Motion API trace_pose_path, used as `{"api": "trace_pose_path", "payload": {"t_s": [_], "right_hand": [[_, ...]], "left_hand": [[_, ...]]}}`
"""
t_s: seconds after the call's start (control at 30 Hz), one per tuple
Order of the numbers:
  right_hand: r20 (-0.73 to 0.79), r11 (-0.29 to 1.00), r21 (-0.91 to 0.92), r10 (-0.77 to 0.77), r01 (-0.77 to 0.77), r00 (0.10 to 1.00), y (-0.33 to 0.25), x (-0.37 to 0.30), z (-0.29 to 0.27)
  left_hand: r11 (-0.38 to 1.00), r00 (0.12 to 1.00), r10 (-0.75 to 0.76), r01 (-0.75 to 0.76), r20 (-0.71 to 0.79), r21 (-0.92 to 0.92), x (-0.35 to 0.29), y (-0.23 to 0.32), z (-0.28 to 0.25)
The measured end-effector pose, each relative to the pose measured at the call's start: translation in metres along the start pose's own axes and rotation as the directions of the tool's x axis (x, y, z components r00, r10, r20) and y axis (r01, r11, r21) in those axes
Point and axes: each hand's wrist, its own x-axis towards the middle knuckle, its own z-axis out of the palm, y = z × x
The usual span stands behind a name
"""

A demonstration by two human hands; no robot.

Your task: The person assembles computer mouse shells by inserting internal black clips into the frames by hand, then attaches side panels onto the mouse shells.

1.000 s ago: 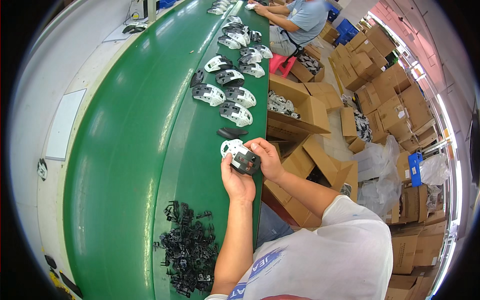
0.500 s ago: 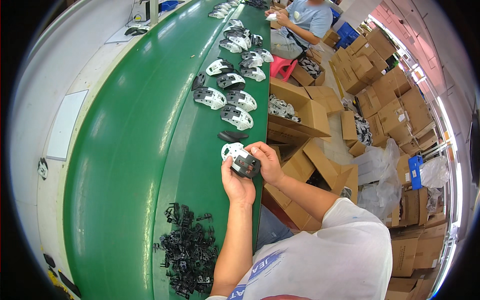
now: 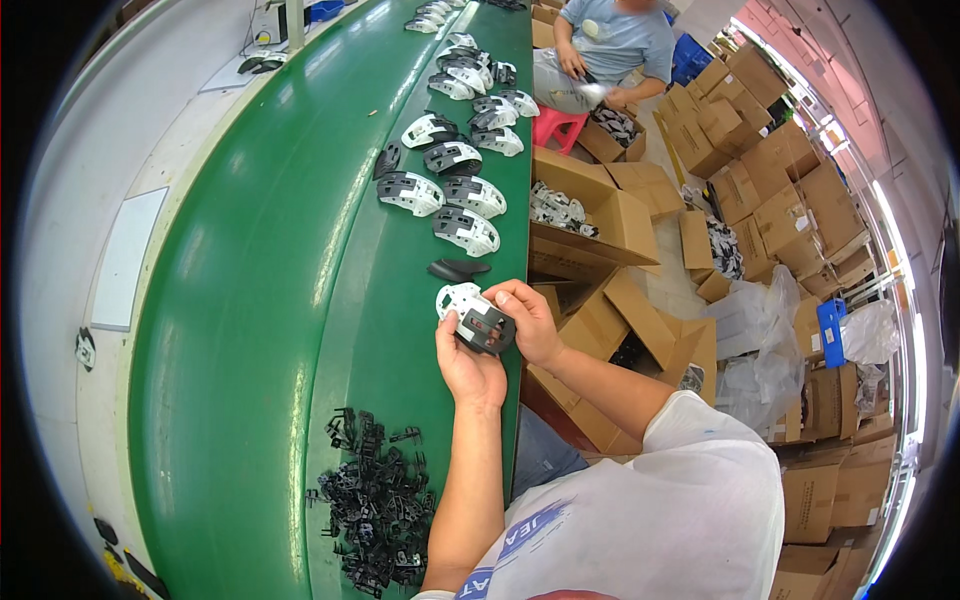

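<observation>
Between my hands is a white-and-black computer mouse shell (image 3: 487,328), with cut-out slots in its black part. My left hand (image 3: 472,374) supports it from below, the thumb pressed on its near left edge. The fingers of my right hand (image 3: 532,324) grip its right side. Just beyond it, a curved black shell piece (image 3: 458,270) lies on the green work surface (image 3: 240,330). Further off stand several white-and-black mouse shells (image 3: 466,231) in loose rows. A heap of small black plastic parts (image 3: 375,510) lies to the left of my left forearm.
Open cardboard boxes (image 3: 600,225) stand to the right of the bench, some holding shells. A co-worker (image 3: 620,45) sits at the far right by a pink stool (image 3: 558,127). Clear plastic bags (image 3: 755,350) and stacked cartons (image 3: 800,210) fill the right side.
The co-worker's hands have lowered from the bench edge to the lap with a white item. My hands keep the mouse shell in nearly the same hold; the view has shifted slightly.
</observation>
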Motion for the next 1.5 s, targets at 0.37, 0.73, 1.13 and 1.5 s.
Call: {"api": "trace_pose_path", "payload": {"t_s": [0.37,0.73,1.13,1.5], "right_hand": [[0.005,0.999,0.006,-0.037,0.037,0.999,0.002,0.001,-0.002],[0.019,0.999,0.026,-0.028,0.027,0.999,0.002,0.001,-0.003],[0.160,0.731,-0.681,0.112,0.028,0.981,-0.069,0.198,-0.058],[0.404,0.414,-0.821,-0.065,0.393,0.913,-0.054,0.240,-0.022]], "left_hand": [[1.000,0.999,-0.019,0.019,0.029,0.016,-0.002,0.001,0.002],[1.000,1.000,-0.004,0.004,-0.003,-0.012,-0.002,-0.001,0.005],[1.000,0.999,-0.001,0.002,0.053,-0.019,0.006,-0.002,-0.006],[1.000,0.997,-0.005,0.004,0.078,0.012,0.004,0.002,-0.004]]}}
